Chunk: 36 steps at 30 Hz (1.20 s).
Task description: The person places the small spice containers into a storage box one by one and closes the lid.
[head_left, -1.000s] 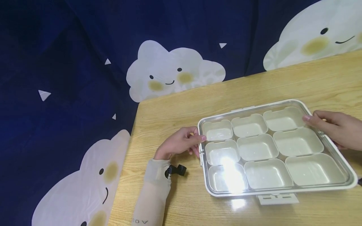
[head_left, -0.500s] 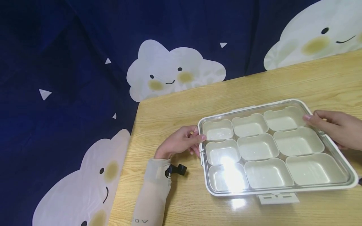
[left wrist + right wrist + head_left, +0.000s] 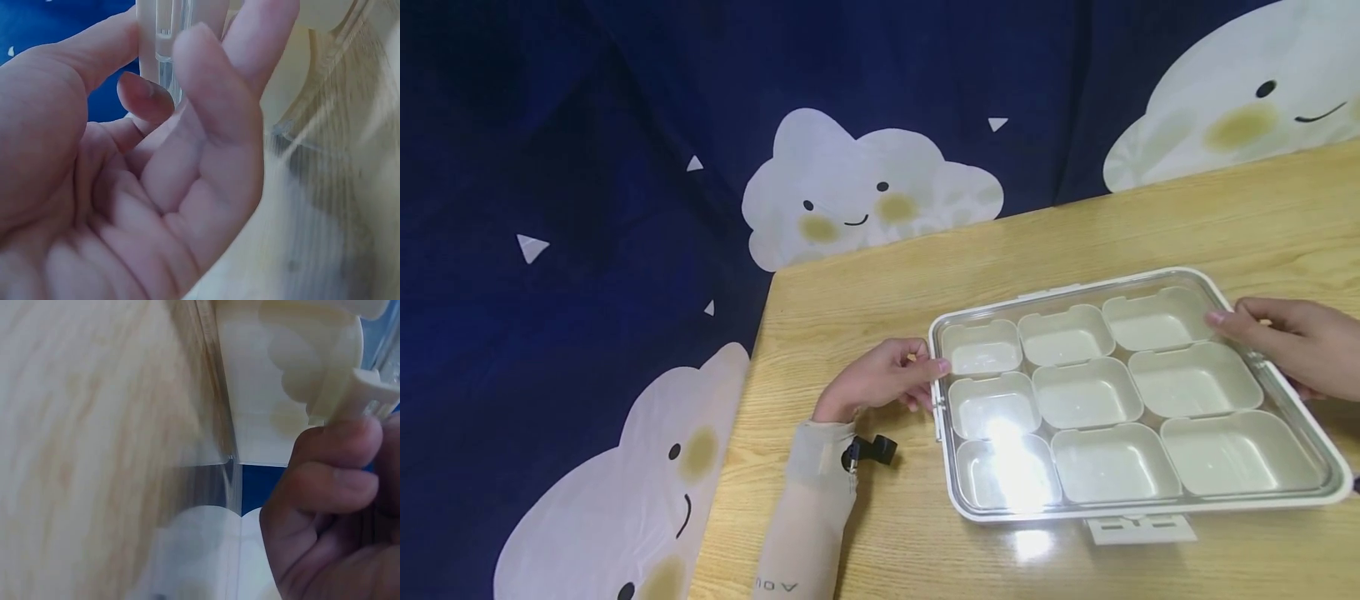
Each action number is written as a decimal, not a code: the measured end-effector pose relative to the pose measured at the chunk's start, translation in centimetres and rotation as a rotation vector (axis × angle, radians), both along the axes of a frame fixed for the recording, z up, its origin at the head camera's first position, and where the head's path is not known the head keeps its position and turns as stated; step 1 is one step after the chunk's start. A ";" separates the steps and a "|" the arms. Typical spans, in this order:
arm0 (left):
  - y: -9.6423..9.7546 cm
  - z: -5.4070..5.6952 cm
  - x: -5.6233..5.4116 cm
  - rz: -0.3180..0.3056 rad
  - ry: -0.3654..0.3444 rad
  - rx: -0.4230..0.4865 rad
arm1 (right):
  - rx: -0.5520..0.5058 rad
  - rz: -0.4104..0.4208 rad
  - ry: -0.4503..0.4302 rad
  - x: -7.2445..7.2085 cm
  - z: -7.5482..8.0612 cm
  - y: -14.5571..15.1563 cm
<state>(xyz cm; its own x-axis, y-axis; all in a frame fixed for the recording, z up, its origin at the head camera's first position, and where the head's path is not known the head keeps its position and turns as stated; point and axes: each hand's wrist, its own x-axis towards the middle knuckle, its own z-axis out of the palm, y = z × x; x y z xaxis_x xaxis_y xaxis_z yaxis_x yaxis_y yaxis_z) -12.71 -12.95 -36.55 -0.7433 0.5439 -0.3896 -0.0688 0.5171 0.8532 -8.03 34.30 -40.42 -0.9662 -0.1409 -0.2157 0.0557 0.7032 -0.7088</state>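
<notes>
A rectangular storage box point(image 3: 1150, 510) with a white rim and a clear top sits at the right of the head view. Several cream cups point(image 3: 1086, 392) fill it in rows. My left hand point(image 3: 887, 375) holds its left edge, thumb on top of the rim and the other fingers bent at the side. At the opposite edge, my right hand point(image 3: 1300, 342) grips with the thumb over the rim. A white latch point(image 3: 1142, 529) sticks out from the front. In the right wrist view, fingertips touch a cream latch point(image 3: 356, 397). The left wrist view shows the box's clear side point(image 3: 165, 37) by the fingers.
The box is over a light wooden table point(image 3: 865, 292). Behind and to the left hangs a dark blue curtain point(image 3: 587, 208) printed with smiling clouds. A small black device point(image 3: 872, 450) is strapped on the left sleeve point(image 3: 808, 508). Bright glare covers the box's front left cups.
The head view has shifted slightly, moving the whole scene a little to the right. Both hands keep their places on the box edges.
</notes>
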 end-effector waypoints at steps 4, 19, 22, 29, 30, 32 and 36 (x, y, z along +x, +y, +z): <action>0.1 -0.1 -0.1 -0.015 0.009 -0.011 | 0.001 -0.008 -0.004 0.0 -0.1 0.1; 0.0 0.0 -0.2 -0.014 0.064 -0.075 | 0.082 -0.007 0.060 0.2 0.4 0.0; -0.1 0.4 -0.1 -0.011 0.166 -0.142 | 0.122 0.004 0.076 0.1 0.5 0.1; 0.4 1.7 -0.8 0.056 0.336 -0.215 | 0.141 -0.037 0.194 0.1 1.2 0.3; 0.6 1.9 -1.1 0.058 0.360 -0.221 | 0.136 -0.053 0.242 0.2 1.3 0.3; 1.0 2.5 -1.7 0.043 0.402 -0.236 | 0.120 -0.082 0.360 0.3 1.7 0.1; 2.4 3.6 -3.0 -0.067 0.458 -0.303 | 0.122 -0.063 0.488 0.7 2.5 -0.7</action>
<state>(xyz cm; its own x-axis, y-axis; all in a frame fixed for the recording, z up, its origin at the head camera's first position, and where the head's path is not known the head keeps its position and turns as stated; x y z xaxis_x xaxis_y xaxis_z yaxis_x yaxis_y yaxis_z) -15.67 -10.55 -32.91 -0.8415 0.5091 -0.1809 0.3157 0.7350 0.6001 -7.30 33.55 -37.97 -0.9643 -0.0815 0.2520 -0.2171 0.7884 -0.5756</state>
